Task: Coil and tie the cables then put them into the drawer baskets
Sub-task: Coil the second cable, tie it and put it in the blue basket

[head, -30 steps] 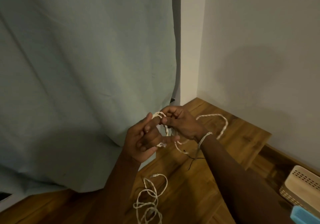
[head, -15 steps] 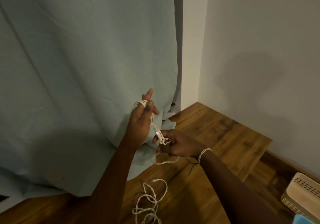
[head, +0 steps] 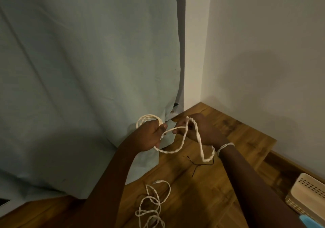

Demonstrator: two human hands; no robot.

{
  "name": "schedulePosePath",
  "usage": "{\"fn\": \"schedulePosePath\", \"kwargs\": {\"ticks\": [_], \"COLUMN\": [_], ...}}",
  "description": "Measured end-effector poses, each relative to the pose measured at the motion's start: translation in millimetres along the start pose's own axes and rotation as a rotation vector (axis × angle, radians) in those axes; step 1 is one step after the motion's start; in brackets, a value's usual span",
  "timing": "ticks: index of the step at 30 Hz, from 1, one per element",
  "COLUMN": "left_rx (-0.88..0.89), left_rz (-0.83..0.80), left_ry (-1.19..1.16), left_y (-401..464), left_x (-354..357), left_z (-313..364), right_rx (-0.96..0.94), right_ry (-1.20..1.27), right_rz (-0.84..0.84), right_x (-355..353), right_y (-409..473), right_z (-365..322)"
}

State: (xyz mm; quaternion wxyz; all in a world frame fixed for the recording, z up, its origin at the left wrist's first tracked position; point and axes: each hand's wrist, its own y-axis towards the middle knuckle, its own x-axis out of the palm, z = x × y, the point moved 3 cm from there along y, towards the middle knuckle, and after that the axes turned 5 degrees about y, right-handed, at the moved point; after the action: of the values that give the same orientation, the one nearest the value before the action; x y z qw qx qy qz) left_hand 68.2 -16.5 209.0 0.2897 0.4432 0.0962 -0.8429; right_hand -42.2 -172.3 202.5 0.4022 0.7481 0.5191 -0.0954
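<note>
A white twisted cable (head: 198, 136) runs between my two hands above a wooden surface. My left hand (head: 149, 136) grips a small coil of it, with loops standing up over my knuckles. My right hand (head: 202, 131) pinches the strand a short way to the right, and a long loop droops from it down past my wrist. A second loose white cable (head: 153, 205) lies tangled on the wood below, a plug at its upper end. A cream perforated basket (head: 304, 197) stands at the lower right.
A pale green curtain (head: 79, 87) hangs at the left down to the wooden surface (head: 219, 183). White walls meet in a corner behind. A thin dark wire (head: 198, 164) lies on the wood under my right wrist. A blue object (head: 311, 221) shows at the bottom right edge.
My left hand has come down from its raised position and now holds a formed coil. My right hand moved up and right, drawing out a long hanging loop of cable.
</note>
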Motion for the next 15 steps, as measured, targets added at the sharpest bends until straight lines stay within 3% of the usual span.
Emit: {"fn": "schedulePosePath", "kwargs": {"ticks": [3, 9, 15], "left_rx": [0.007, 0.131, 0.178], "left_rz": [-0.047, -0.256, -0.354], "left_ry": [-0.079, -0.126, -0.406], "left_y": [-0.7, -5.2, -10.0], "left_x": [-2.1, -0.7, -0.7], "left_z": [-0.8, -1.0, 3.6], "right_rx": [0.048, 0.089, 0.076], "right_ry": [0.13, 0.107, 0.119], "right_rz": [-0.044, -0.149, -0.029], "right_x": [-7.4, -8.2, -2.7], "right_y": [1.9, 0.1, 6.2], "right_z": [-0.3, 1.1, 2.0]}}
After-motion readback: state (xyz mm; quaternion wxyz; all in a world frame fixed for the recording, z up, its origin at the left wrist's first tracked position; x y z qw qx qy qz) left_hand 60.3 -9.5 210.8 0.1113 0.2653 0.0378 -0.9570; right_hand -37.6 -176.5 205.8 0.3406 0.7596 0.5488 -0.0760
